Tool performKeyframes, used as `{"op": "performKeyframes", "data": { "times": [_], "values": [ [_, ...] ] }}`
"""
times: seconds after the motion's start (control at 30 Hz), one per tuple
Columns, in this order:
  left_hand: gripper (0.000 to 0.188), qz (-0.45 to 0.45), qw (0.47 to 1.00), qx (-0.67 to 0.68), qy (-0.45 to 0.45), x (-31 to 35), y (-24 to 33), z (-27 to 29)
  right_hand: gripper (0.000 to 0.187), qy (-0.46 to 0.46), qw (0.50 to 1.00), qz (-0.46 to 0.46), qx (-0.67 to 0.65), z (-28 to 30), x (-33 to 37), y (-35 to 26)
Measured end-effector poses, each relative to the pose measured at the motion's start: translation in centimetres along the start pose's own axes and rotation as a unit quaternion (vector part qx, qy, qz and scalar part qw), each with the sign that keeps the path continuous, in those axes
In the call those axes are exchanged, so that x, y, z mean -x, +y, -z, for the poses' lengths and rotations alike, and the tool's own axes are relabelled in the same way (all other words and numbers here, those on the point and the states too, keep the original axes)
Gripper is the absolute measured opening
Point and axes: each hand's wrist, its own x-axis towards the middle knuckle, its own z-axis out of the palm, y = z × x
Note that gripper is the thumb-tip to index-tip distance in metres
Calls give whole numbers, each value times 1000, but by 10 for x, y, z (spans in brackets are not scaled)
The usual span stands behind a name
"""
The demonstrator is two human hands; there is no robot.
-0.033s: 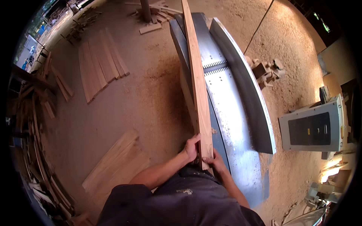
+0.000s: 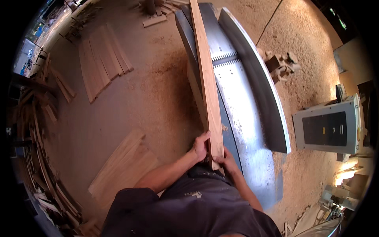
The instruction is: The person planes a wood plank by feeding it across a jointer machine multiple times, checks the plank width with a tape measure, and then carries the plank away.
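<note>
A long, narrow wooden board (image 2: 212, 102) runs away from my body over the left side of a jointer planer (image 2: 241, 114). My left hand (image 2: 201, 147) is closed around the board's left edge near its close end. Gripping the same end from the right is my right hand (image 2: 227, 161), its thumb on the upper face. The fingers beneath the board are hidden. Beside the board, the planer's metal bed has a toothed cutter slot (image 2: 226, 60) across it. A long fence (image 2: 256, 79) stands along its right side. Whether the board touches the bed, I cannot tell.
Several planks (image 2: 103, 59) lie on the floor at the far left, with more boards (image 2: 122, 170) nearer on my left. Scrap timber (image 2: 37, 130) lines the left side. To the right are sawdust (image 2: 304, 35) and a grey-and-black box (image 2: 325, 128).
The scene sits slightly higher in the picture now, the floor and machine included. Both hands keep their hold on the board's near end.
</note>
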Motion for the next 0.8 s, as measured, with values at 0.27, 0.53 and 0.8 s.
{"op": "performKeyframes", "data": {
  "times": [0.27,0.53,0.8],
  "values": [
    [55,0,1000,-14,0,-7,-1,11,71,28,997,-28,69,16,0,4],
    [50,-37,995,-38,79,-10,-7,15,53,275,956,67,72,108,58,-12],
    [50,-86,990,-27,106,1,-31,26,40,461,872,141,-83,238,122,11]
  ]
}}
